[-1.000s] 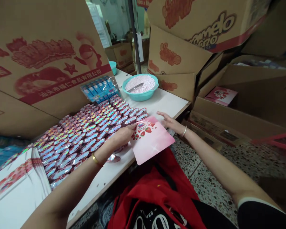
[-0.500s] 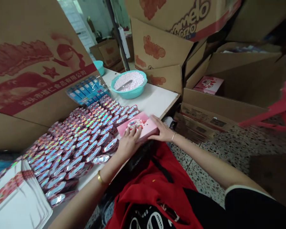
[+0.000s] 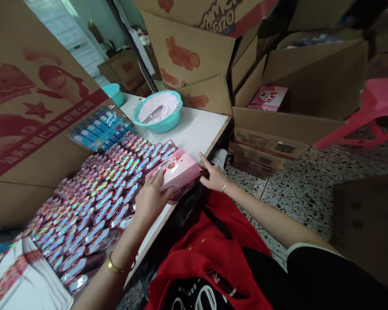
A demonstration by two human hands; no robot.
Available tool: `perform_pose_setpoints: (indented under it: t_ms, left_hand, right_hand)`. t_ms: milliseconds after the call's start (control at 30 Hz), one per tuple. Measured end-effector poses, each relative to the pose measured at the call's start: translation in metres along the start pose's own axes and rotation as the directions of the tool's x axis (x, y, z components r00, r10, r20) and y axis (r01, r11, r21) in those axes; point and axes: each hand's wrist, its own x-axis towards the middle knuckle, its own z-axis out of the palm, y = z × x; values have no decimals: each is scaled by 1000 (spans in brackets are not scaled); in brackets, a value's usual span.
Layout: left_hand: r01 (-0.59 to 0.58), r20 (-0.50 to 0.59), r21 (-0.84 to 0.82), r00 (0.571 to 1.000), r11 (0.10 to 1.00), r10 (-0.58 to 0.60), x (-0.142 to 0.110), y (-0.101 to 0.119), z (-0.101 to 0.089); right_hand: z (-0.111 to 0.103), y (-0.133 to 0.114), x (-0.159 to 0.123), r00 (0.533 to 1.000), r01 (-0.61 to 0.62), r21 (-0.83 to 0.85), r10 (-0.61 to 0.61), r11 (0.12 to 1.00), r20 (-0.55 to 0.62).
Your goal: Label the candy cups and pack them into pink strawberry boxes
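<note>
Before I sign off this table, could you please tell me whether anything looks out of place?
A knife-like tool lies on the pale pellets in the turquoise bowl, odd because a blade among loose pellets seems misplaced; no spill shows.

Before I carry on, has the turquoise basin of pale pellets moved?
No: against the white tabletop's corner, the turquoise basin holds its place; only the view has shifted.

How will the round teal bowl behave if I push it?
The teal bowl would likely feel heavy, since small pale pieces fill it nearly to the rim. A quick push may spill some, and the flat tool resting on them could slide.
</note>
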Motion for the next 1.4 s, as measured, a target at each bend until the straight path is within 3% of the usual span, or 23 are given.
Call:
perform_pose_setpoints:
  t_ms: [300,533,667,800,967,1233,1400]
  left_hand:
    - [88,124,128,987,988,-104,6,27,-11]
    - [122,175,171,973,978,-152,4,33,-15]
    - [104,170,148,977,984,-129,3,29,-15]
    - [70,107,109,991,992,-82,-3,14,-8]
    - [12,-62,3,998,1000,-12,-6,-5,3]
    - [-102,-172,-71,981,992,89,-7,-14,24]
    - [-135,-316,-86,943,987,101,-6,-28,37]
  right_hand:
    - [-6,-2,1,996,47,-95,-40,994,74]
    - [-8,-1,-1,985,163,-141,-152,977,87]
    - [-8,1,2,985,156,-175,-140,972,99]
    - [-9,1,5,982,166,-199,-144,966,118]
    - [-12,1,5,980,135,-218,-98,966,174]
    - [-15,1,4,980,126,-238,-84,963,180]
    - [-4,4,3,990,92,-243,-64,966,122]
